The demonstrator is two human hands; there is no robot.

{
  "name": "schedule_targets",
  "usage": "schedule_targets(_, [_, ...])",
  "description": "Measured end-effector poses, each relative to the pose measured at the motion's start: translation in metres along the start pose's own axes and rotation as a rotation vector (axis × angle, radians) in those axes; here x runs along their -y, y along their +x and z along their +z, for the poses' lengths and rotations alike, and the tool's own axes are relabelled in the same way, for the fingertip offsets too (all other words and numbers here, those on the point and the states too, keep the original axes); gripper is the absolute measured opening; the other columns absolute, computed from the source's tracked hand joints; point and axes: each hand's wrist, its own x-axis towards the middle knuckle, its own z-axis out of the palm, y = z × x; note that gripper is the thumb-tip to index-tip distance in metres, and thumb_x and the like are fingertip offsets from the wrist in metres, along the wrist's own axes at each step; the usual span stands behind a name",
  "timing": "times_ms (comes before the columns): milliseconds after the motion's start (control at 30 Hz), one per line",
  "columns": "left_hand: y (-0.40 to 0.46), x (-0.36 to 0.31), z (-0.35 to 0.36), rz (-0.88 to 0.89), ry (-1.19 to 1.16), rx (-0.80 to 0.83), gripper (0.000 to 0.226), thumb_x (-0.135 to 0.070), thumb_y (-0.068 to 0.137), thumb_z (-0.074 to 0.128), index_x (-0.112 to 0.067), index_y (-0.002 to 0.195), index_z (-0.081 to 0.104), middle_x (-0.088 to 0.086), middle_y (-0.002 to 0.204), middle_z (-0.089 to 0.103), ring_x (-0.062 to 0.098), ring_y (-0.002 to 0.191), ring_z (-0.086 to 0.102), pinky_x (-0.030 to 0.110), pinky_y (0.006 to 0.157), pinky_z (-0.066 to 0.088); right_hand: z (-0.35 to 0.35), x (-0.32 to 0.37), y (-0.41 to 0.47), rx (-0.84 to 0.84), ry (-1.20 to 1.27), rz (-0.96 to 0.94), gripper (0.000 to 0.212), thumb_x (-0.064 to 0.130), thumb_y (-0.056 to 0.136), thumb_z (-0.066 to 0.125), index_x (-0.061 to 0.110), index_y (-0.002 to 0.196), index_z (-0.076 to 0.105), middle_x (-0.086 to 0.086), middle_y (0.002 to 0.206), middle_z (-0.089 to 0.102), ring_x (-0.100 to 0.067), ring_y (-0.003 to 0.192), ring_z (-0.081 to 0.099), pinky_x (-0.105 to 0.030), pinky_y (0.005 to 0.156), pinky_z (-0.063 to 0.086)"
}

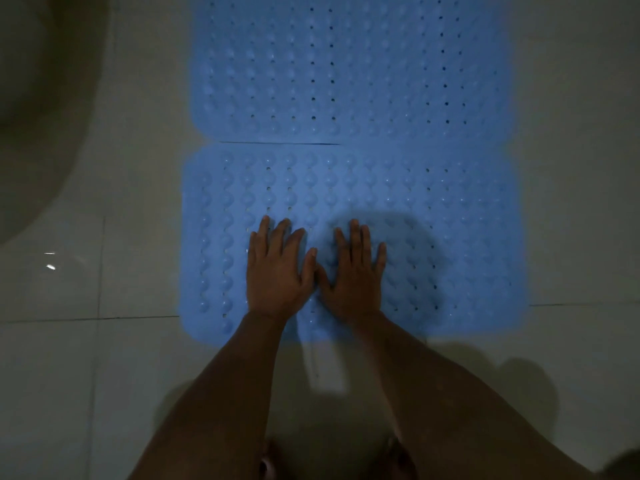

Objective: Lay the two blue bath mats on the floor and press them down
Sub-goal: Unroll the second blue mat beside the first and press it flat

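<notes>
Two blue bath mats with bumps and small holes lie flat on the tiled floor, edge to edge. The far mat [349,67] fills the top of the view. The near mat [460,220] lies just below it, its upper edge meeting the far mat's lower edge. My left hand [277,271] lies palm down on the near mat, left of its middle, fingers straight. My right hand [356,275] presses flat beside it, thumbs almost touching.
Pale glossy floor tiles [86,358] surround the mats. A large rounded pale fixture [41,109] curves in at the upper left. My knees and feet [266,462] show at the bottom edge. The light is dim.
</notes>
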Motion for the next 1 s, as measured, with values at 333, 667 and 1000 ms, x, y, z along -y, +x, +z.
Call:
schedule_targets(333, [-0.018, -0.018, -0.008, 0.101, 0.038, 0.143, 0.06, -0.055, 0.103, 0.042, -0.016, 0.145, 0.057, 0.016, 0.158, 0.045, 0.042, 0.154, 0.026, 0.062, 0.121, 0.025, -0.083, -0.02, 0.024, 0.042, 0.3, 0.098, 0.054, 0.039, 0.097, 0.059, 0.028, 0.148, 0.046, 0.002, 0.156, 0.042, -0.024, 0.151, 0.028, -0.06, 0.123, 0.01])
schedule_targets(667, [-0.028, -0.037, 0.049, 0.169, 0.195, 0.272, 0.088, -0.076, 0.097, 0.033, -0.024, 0.165, 0.017, 0.014, 0.173, 0.0, 0.043, 0.158, -0.006, 0.07, 0.122, 0.006, -0.075, -0.044, 0.051, -0.178, 0.342, -0.026, 0.044, 0.041, 0.085, 0.05, 0.027, 0.124, 0.064, 0.001, 0.128, 0.064, -0.024, 0.125, 0.057, -0.055, 0.106, 0.043])
schedule_targets(1000, [-0.025, -0.036, 0.051, 0.153, 0.178, 0.308, 0.084, -0.074, 0.097, 0.032, -0.025, 0.165, 0.019, 0.011, 0.174, 0.001, 0.04, 0.159, -0.007, 0.069, 0.122, 0.007, -0.061, -0.058, 0.062, -0.27, 0.297, -0.192, 0.036, 0.022, 0.086, 0.061, 0.015, 0.122, 0.065, -0.005, 0.115, 0.066, -0.028, 0.11, 0.063, -0.047, 0.096, 0.05])
